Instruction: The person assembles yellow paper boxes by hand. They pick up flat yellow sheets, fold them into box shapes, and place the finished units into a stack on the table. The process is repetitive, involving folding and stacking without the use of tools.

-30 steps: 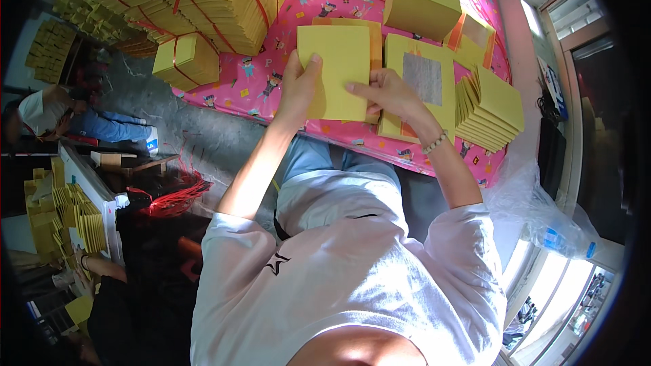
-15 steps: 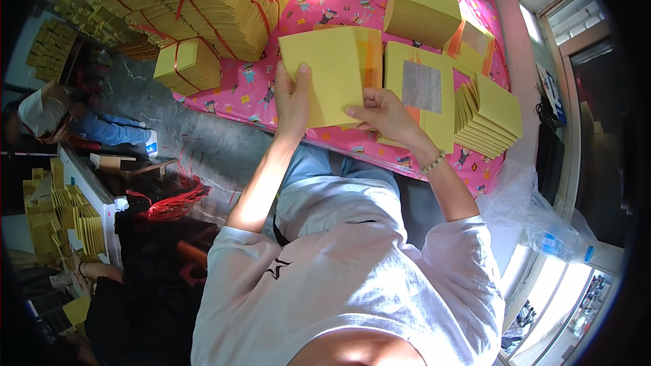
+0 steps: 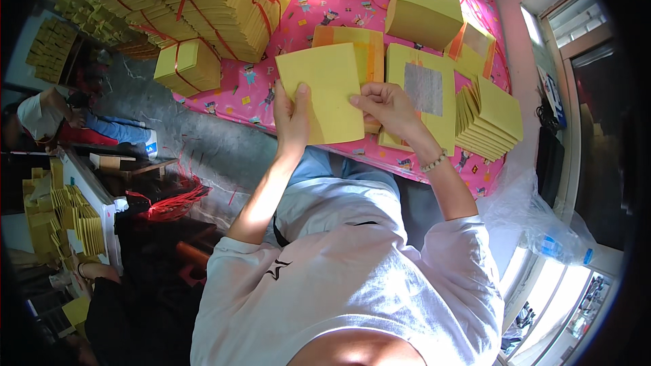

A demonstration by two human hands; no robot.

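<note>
Above the near edge of a bed or table with a pink patterned cover [image 3: 247, 98], I hold up a flat yellow paper piece [image 3: 329, 91], either a sheet or a thin packet. My left hand [image 3: 293, 120] grips its left side, thumb on the front and fingers behind. My right hand [image 3: 388, 108] is closed at its right edge, thumb and forefinger pinched there. Just behind the piece lies a yellow paper stack with an orange edge [image 3: 369, 42], partly hidden. To the right is a yellow stack with a grey rectangle on top [image 3: 424, 88].
Fanned yellow paper pieces [image 3: 488, 118] lie at the right, and a tall yellow block [image 3: 424, 10] stands farther back. Red-tied yellow bundles [image 3: 203, 13] pile up at the far left. A plastic bag [image 3: 536, 224] hangs right. Other people [image 3: 102, 291] are at the left.
The yellow paper piece has come nearer to me and tilted slightly, uncovering more of the orange-edged stack. My right hand has shifted a little up along its right edge.
</note>
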